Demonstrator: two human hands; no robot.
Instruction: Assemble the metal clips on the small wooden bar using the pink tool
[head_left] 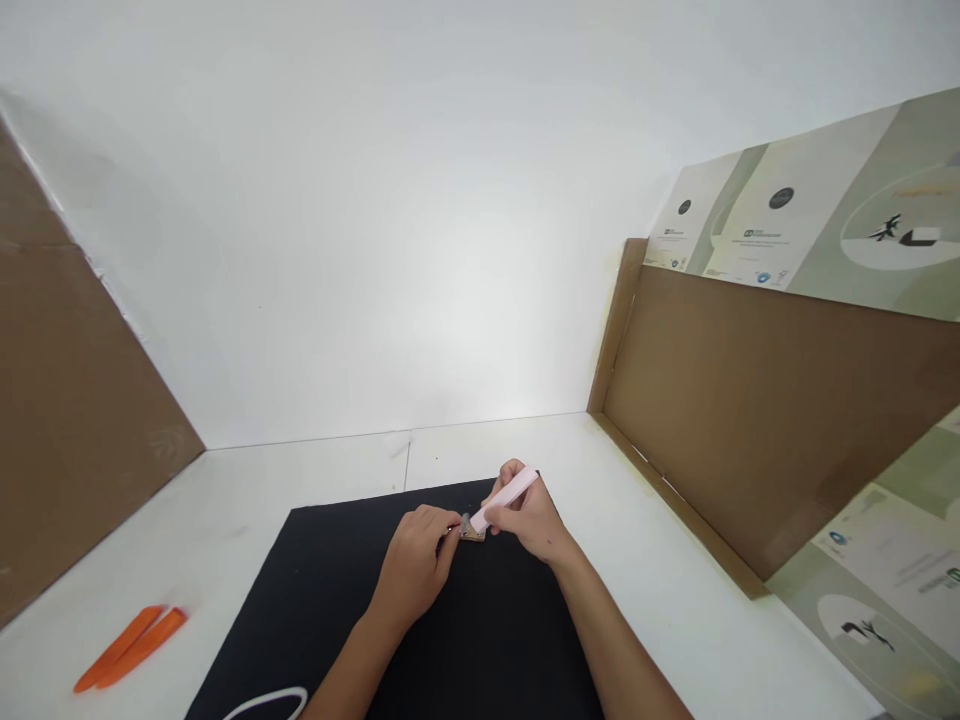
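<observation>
My right hand (531,517) is closed round a pale pink, flat-sided bar (508,497), a pen-like tool whose exact kind I cannot make out. The bar slants down to the left, its lower end at a small light-brown piece (473,536) with a greyish, shiny part on top. My left hand (418,557) lies just left of that piece, thumb and fingers pinched together at its edge. Something tiny and dark shows between those fingertips, too small to name. Both hands are over a black mat (480,640), towards its far edge.
Two orange strips (133,648) lie on the white table (247,530) at the left. Part of a white loop (274,695) rests at the mat's near left. Cardboard panels (75,380) stand at the left, with an open cardboard box (750,400) at the right. Behind is a white wall (390,220).
</observation>
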